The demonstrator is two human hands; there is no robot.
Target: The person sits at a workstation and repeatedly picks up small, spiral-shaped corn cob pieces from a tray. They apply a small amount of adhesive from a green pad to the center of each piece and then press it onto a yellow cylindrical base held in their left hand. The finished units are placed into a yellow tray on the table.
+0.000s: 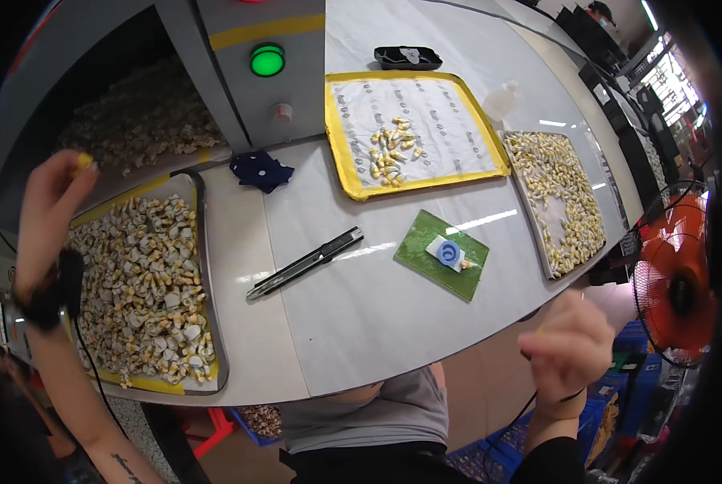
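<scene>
My left hand (50, 206) is raised at the far left, its fingertips pinched on a small yellow-and-white piece (84, 162). It hovers over the upper left corner of a tray (211, 323) heaped with similar white and yellow pieces (143, 282). On the right, my right hand (572, 345) hangs in front of the table's edge with its fingers curled together. Whatever it may hold is hidden. Nearest to it lies a green glass plate (425, 270) bearing a blue round thing (449, 252) on a white pad, with a small yellowish piece beside it.
A yellow-rimmed tray (421, 191) holds several pieces on a white cloth. Farther right sits a full tray (548, 256). A box cutter (306, 263), dark cloth (262, 171) and black case (407, 57) lie on the table. A grey machine with a green light (267, 60) and an orange fan (675, 278) flank it.
</scene>
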